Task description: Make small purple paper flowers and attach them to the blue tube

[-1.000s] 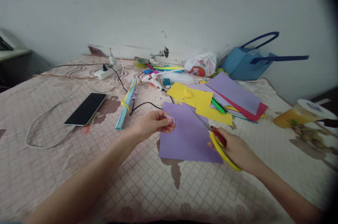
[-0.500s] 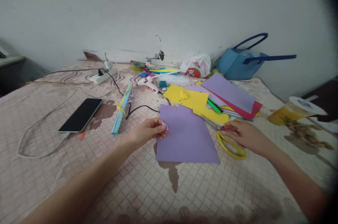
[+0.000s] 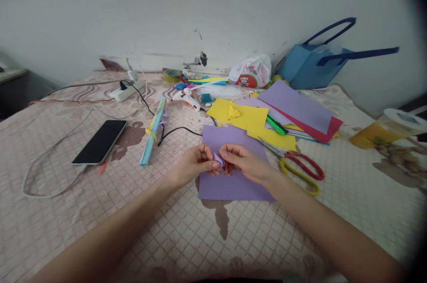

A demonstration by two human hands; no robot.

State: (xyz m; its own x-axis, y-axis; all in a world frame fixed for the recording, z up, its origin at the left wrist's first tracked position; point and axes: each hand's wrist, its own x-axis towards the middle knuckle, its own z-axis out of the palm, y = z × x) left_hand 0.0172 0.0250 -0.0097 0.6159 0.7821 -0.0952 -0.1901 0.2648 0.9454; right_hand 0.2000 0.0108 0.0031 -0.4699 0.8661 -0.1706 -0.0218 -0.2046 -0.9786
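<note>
Between my hands is a small piece of purple paper (image 3: 218, 159), bent or curled. My left hand (image 3: 199, 161) pinches it from the left, and the fingers of my right hand (image 3: 240, 161) close on its other side. Both hands are over a purple sheet (image 3: 233, 189) lying flat on the table. Scissors (image 3: 296, 165) with one red and one yellow handle rest right of the sheet, blades parted a little. Left of my hands lies a light blue folded paper strip (image 3: 151, 140) with a yellow band and purple curls on it.
Yellow sheets (image 3: 220, 111), a green cutter (image 3: 276, 125) and more purple paper (image 3: 296, 104) lie beyond. A glue gun (image 3: 187, 97), power strip (image 3: 126, 90) and phone (image 3: 100, 143) are to the left. A drink cup (image 3: 383, 129) and blue bag (image 3: 310, 69) stand at the right.
My right hand has let go of the scissors, leaving them on the table, and moved left to the small purple paper. My left hand keeps its pinch, slightly further right.
</note>
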